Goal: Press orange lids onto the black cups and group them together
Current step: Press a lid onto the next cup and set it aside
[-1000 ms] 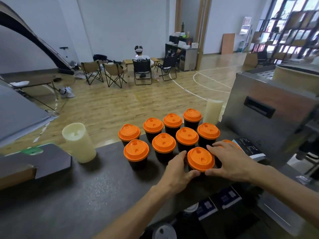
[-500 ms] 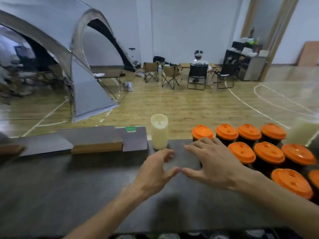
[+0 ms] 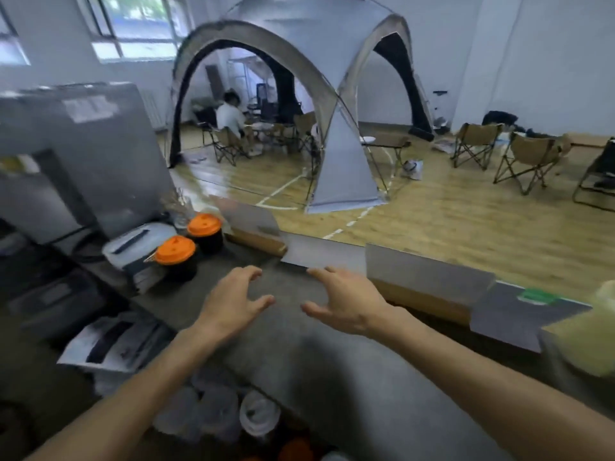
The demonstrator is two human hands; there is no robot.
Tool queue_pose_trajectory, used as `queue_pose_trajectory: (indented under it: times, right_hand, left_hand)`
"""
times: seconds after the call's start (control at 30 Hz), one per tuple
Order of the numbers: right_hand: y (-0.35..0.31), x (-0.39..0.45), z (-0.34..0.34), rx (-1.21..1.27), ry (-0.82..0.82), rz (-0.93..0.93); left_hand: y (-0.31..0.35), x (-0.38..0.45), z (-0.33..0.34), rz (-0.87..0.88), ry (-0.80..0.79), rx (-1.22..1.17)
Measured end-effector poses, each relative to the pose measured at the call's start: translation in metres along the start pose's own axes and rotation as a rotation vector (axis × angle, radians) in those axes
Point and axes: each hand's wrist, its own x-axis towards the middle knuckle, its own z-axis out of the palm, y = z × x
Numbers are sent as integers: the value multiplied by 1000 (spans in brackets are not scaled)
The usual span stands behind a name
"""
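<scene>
Two black cups with orange lids stand at the left end of the dark counter [image 3: 299,354]: a nearer cup [image 3: 176,257] and a farther cup [image 3: 204,232] just behind it. My left hand [image 3: 229,302] hovers over the counter right of the nearer cup, fingers spread, holding nothing. My right hand [image 3: 346,301] floats beside it, a gap between the two, also spread and empty. The large group of lidded cups is out of view.
A grey metal machine [image 3: 76,154] rises at the left, a white container [image 3: 133,247] beside the cups. Grey boards on wooden blocks [image 3: 426,281] line the counter's far edge. Clear cups [image 3: 256,414] and papers [image 3: 109,341] lie below the counter. A cream candle [image 3: 599,327] blurs at right.
The view has swung far to the left, away from the large cup group. Both hands left the cups there and now hover empty near two other lidded cups.
</scene>
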Motion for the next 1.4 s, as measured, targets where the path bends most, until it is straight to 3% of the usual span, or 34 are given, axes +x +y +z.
queue_pose_trajectory:
  times: [0.2, 0.4, 0.53, 0.67, 0.8, 1.0, 1.2, 1.4]
  right_hand:
    - [-62, 133, 36, 76, -59, -69]
    - [-125, 237, 68, 296, -182, -91]
    - [-145, 269, 91, 413, -266, -54]
    - [-147, 273, 106, 475, -256, -48]
    - [-128, 246, 94, 496, -140, -15]
    - [-44, 127, 52, 534, -19, 92]
    - [56, -35, 12, 532, 135, 311]
    - [123, -196, -11, 503, 247, 517]
  left_hand:
    - [-121, 50, -41, -181, 157, 187]
    - [-209, 103, -58, -332, -37, 252]
    - [-231, 123, -56, -286, -67, 191]
    - [-230, 122, -49, -154, 6, 63]
    - [-195, 108, -43, -118, 46, -43]
    - [-76, 70, -4, 43, 35, -187]
    - [72, 21, 66, 283, -133, -400]
    - [191, -44, 148, 426, -414, -512]
